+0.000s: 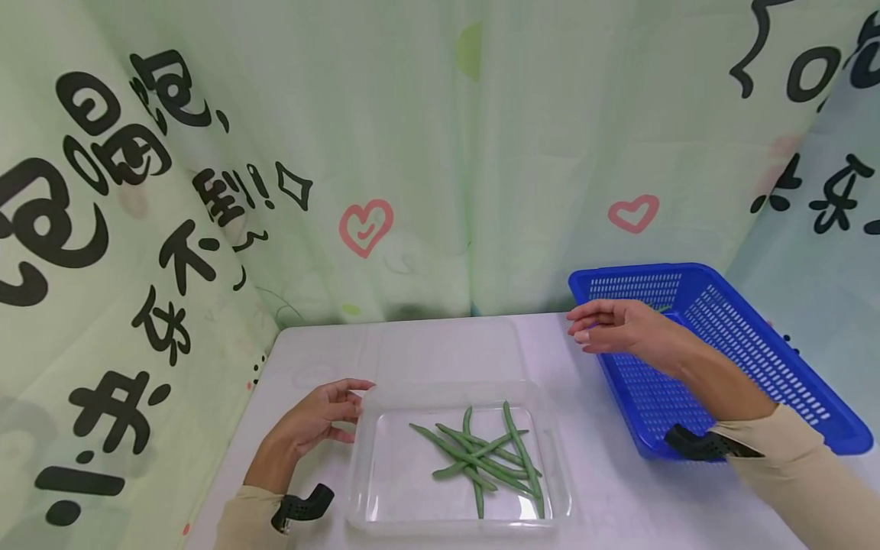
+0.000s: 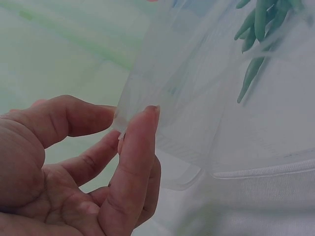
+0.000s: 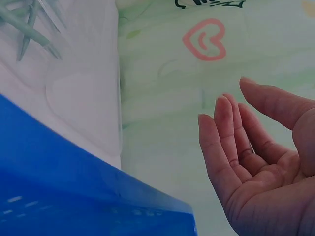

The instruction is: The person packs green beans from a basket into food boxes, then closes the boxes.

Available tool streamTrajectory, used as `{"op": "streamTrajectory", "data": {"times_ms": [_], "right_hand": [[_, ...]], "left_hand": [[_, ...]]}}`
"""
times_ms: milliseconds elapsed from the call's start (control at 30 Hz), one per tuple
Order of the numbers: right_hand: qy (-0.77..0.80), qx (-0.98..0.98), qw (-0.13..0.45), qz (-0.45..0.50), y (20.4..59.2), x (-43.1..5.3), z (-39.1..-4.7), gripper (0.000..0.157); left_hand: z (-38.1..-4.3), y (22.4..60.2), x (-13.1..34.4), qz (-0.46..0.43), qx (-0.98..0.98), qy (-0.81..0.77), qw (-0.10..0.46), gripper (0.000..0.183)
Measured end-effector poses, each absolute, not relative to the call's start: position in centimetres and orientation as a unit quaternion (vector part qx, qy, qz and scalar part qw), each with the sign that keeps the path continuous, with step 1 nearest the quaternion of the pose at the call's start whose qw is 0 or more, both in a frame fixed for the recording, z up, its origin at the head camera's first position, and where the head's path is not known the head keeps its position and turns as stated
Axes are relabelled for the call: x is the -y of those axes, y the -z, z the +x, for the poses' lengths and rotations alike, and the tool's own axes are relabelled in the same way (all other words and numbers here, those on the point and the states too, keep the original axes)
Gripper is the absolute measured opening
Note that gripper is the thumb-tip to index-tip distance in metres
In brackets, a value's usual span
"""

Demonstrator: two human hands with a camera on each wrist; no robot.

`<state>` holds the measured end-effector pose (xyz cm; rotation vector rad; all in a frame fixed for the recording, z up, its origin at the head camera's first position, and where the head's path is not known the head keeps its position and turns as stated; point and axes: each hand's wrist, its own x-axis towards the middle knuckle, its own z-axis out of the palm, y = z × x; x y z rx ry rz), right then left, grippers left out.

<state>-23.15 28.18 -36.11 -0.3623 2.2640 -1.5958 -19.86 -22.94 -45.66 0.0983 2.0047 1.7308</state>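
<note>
Several green beans [image 1: 481,457] lie crisscrossed in a clear plastic tray [image 1: 406,527] at the front of the table. My left hand [image 1: 323,418] pinches the tray's left rim between thumb and fingers; the left wrist view shows the fingertips [image 2: 147,118] at the clear edge. Over the left side of a blue plastic basket [image 1: 791,367] hovers my right hand [image 1: 629,328]. Its fingers are loosely bent with the thumb apart, and nothing is between them in the right wrist view. A bit of green shows inside the basket behind this hand; most of it is hidden.
A white-covered table [image 1: 323,355] carries the tray and, to its right, the basket. Pale green curtains [image 1: 426,153] with black lettering and pink hearts hang behind and at the sides. Black straps with cameras [image 1: 305,506] are on both wrists.
</note>
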Motion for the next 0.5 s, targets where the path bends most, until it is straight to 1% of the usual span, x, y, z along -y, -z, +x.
{"op": "streamTrajectory", "data": {"times_ms": [133, 367, 500], "right_hand": [[0.556, -0.81, 0.153, -0.106, 36.3, -29.2, -23.8, 0.054], [0.529, -0.833, 0.131, -0.091, 37.1, -31.1, -25.2, 0.064], [0.523, -0.839, 0.123, -0.079, 37.7, -32.1, -25.9, 0.066]], "left_hand": [[-19.9, 45.7, 23.0, 0.038, -0.735, -0.632, 0.243, 0.049], [-20.0, 45.7, 22.9, 0.035, -0.736, -0.632, 0.241, 0.049], [-19.9, 45.7, 22.9, 0.035, -0.736, -0.632, 0.241, 0.049]]}}
